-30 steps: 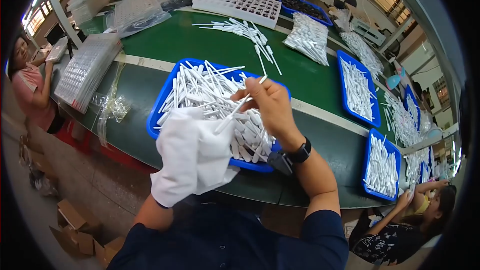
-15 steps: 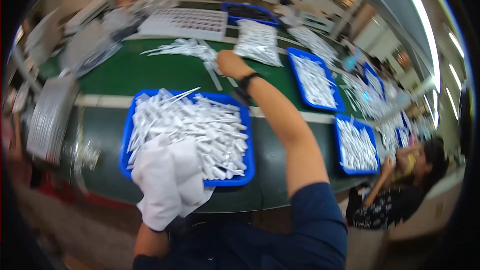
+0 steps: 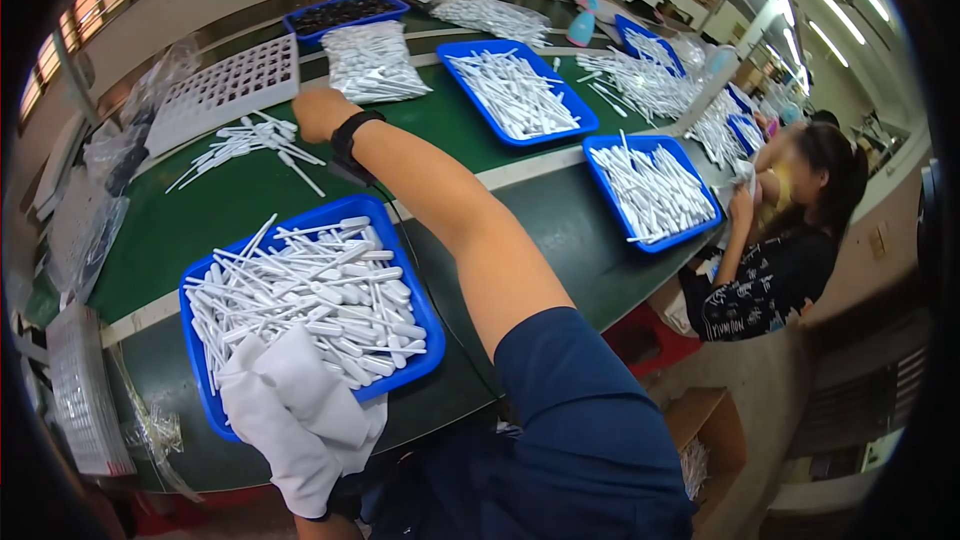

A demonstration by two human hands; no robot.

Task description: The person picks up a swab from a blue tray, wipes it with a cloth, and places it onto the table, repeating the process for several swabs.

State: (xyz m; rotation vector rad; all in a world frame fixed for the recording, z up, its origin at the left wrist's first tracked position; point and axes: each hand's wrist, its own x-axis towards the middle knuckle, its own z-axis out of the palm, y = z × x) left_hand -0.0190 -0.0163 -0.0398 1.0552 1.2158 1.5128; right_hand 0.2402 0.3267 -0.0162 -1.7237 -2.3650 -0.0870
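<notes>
My left hand (image 3: 290, 420) appears to wear a white glove and is closed round a white cloth (image 3: 368, 430) over the near rim of a blue tray (image 3: 432, 345). Most of its fingers are lost in the white fabric. Heaped in this tray are white plastic droppers (image 3: 310, 290) with thin stems and thicker bulb ends. My bare right hand (image 3: 322, 115), with a dark band on the wrist, reaches across to the green work surface. It is curled beside a loose pile of droppers (image 3: 245, 148); what its fingers hold, if anything, is hidden.
Beyond my right hand lie a clear bag of droppers (image 3: 375, 62) and a white holed tray (image 3: 225, 90). More blue trays of droppers (image 3: 515, 90) (image 3: 655, 190) stand to the right. A co-worker (image 3: 780, 240) sits there with a white cloth. Plastic packs (image 3: 85, 390) stand left.
My view has swung to the right, so the trays sit further left in the picture. My right hand is still at the loose pile, now at its right end near the bag. The left still holds the cloth.
</notes>
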